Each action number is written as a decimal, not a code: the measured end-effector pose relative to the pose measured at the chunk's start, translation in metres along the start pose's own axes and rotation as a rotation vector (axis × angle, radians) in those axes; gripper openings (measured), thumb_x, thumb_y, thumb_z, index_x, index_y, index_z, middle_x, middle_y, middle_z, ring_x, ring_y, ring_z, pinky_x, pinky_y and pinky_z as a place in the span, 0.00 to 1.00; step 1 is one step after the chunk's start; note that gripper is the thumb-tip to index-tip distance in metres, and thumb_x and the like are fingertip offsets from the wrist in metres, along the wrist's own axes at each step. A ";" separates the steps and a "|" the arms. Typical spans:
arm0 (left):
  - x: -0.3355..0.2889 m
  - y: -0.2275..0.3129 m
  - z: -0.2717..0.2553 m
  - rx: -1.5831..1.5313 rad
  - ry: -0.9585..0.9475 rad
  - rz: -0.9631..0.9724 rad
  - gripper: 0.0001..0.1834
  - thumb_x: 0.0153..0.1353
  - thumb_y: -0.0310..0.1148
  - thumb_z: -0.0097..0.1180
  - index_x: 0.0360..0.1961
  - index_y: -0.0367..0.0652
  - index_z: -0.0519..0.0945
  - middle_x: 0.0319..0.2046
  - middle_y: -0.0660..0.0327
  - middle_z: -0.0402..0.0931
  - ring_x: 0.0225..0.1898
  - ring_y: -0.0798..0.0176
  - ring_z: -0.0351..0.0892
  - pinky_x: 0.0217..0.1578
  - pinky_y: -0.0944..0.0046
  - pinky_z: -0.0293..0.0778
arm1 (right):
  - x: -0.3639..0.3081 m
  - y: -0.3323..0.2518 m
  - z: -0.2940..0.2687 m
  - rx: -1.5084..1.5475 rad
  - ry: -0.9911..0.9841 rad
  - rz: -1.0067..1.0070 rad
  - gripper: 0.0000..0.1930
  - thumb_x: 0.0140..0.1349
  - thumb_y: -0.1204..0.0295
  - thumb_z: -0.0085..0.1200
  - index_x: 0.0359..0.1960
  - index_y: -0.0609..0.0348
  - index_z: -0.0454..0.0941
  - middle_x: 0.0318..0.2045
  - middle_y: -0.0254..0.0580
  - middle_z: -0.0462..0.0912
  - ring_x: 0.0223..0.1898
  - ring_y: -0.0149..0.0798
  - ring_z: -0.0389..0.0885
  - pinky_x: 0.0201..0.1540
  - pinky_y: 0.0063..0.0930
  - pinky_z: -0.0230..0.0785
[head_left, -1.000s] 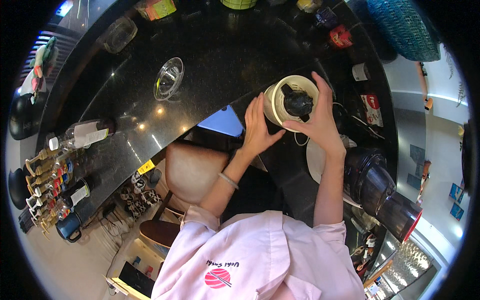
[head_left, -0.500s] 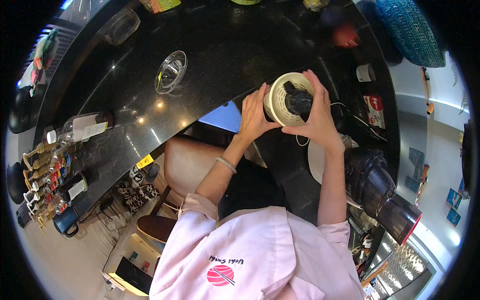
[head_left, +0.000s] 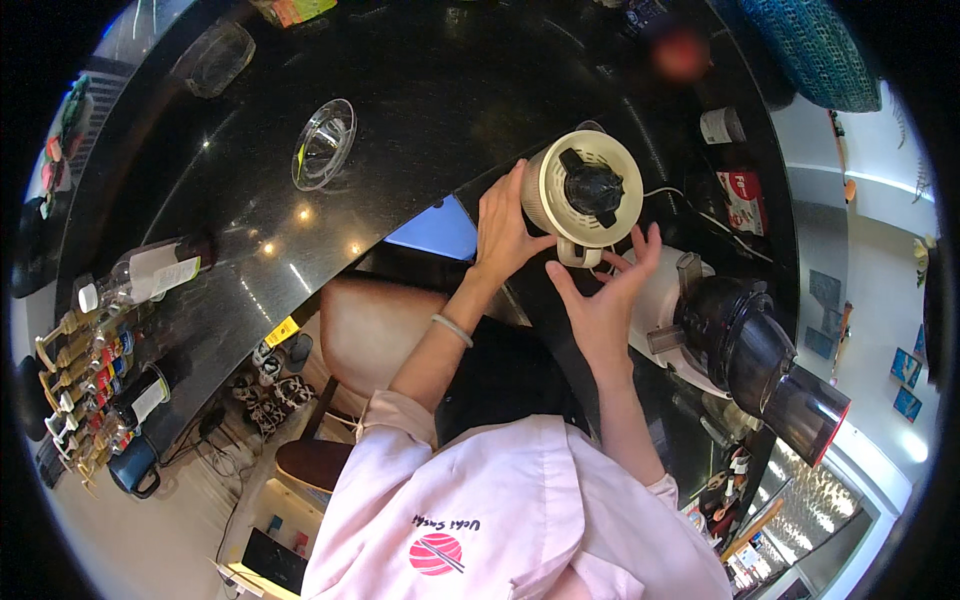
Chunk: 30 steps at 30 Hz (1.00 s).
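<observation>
A cream citrus juicer [head_left: 551, 194] with a black reamer cone [head_left: 594, 188] in its slotted strainer stands on the dark counter in front of me. Its small handle [head_left: 580, 256] points toward me. My left hand [head_left: 506, 227] holds the juicer from the left, fingers along its side and thumb near the handle. Just right of the handle is my right hand [head_left: 612, 296], its fingers spread and nothing in its grasp. Whether a fingertip touches the handle I cannot tell. A clear dome-shaped plastic lid or bowl [head_left: 324, 146] lies on the counter to the left.
On the right stands a larger juicing machine [head_left: 740, 330] with a dark chute. A white cord [head_left: 705, 222] runs past a red-and-white box [head_left: 742, 202]. Bottles [head_left: 150, 272] and pump dispensers [head_left: 75, 370] line the left edge. A brown chair [head_left: 370, 330] sits under the counter edge.
My right hand has let go of the juicer's right side and moved down and nearer, opening up. The juicer has turned so that its handle shows, and the cone sits in plain sight.
</observation>
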<state>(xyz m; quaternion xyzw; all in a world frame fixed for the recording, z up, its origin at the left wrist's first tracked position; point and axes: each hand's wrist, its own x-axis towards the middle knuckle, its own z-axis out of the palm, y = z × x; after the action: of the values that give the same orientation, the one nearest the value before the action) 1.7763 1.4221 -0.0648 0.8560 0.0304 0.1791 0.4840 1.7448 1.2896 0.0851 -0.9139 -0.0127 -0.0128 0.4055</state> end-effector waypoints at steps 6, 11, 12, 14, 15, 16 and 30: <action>0.001 0.002 0.000 -0.007 0.001 -0.009 0.72 0.33 0.40 0.86 0.77 0.37 0.52 0.67 0.42 0.66 0.69 0.40 0.65 0.68 0.45 0.60 | 0.005 0.013 0.003 0.143 0.000 0.086 0.63 0.55 0.69 0.75 0.79 0.62 0.33 0.75 0.64 0.52 0.72 0.57 0.63 0.68 0.49 0.63; 0.007 0.014 -0.021 0.020 -0.017 0.039 0.66 0.37 0.36 0.84 0.77 0.38 0.55 0.69 0.45 0.66 0.70 0.40 0.63 0.70 0.44 0.58 | 0.012 0.014 -0.014 -0.014 -0.004 0.000 0.57 0.59 0.69 0.72 0.79 0.63 0.38 0.74 0.63 0.58 0.72 0.56 0.64 0.73 0.49 0.57; 0.007 0.015 -0.033 0.098 -0.038 0.053 0.64 0.38 0.34 0.83 0.76 0.38 0.56 0.69 0.46 0.66 0.71 0.40 0.63 0.71 0.44 0.57 | 0.010 0.011 -0.019 -0.012 0.008 -0.010 0.55 0.60 0.69 0.71 0.79 0.62 0.40 0.73 0.62 0.60 0.72 0.55 0.64 0.73 0.49 0.56; 0.005 0.013 -0.066 0.230 0.011 0.051 0.54 0.45 0.29 0.76 0.74 0.41 0.62 0.68 0.51 0.68 0.71 0.41 0.62 0.72 0.43 0.56 | 0.009 0.003 -0.030 -0.015 0.040 -0.049 0.52 0.61 0.69 0.70 0.79 0.62 0.44 0.71 0.61 0.65 0.71 0.55 0.65 0.73 0.49 0.55; 0.007 0.005 -0.089 0.336 0.095 0.073 0.45 0.49 0.28 0.71 0.71 0.43 0.67 0.66 0.51 0.70 0.70 0.42 0.63 0.71 0.42 0.56 | 0.012 -0.001 -0.033 -0.059 0.062 -0.124 0.50 0.62 0.70 0.69 0.78 0.62 0.46 0.70 0.60 0.66 0.71 0.55 0.65 0.73 0.50 0.56; 0.014 -0.009 -0.112 0.485 0.177 0.050 0.40 0.51 0.29 0.69 0.69 0.46 0.71 0.64 0.52 0.72 0.69 0.44 0.64 0.71 0.42 0.56 | 0.017 -0.004 -0.034 -0.104 0.073 -0.205 0.48 0.62 0.71 0.68 0.78 0.61 0.48 0.69 0.59 0.68 0.71 0.54 0.65 0.73 0.50 0.56; 0.034 0.075 -0.177 -0.165 0.437 -0.147 0.13 0.73 0.36 0.62 0.42 0.36 0.89 0.23 0.66 0.82 0.21 0.76 0.77 0.22 0.73 0.70 | 0.010 -0.032 -0.063 0.255 0.099 -0.401 0.39 0.60 0.70 0.70 0.71 0.61 0.64 0.65 0.55 0.73 0.68 0.54 0.70 0.69 0.48 0.62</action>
<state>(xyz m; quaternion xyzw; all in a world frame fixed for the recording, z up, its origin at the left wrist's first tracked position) 1.7398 1.5349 0.0901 0.7500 0.1818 0.3262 0.5459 1.7529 1.2647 0.1516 -0.8328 -0.1756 -0.1364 0.5070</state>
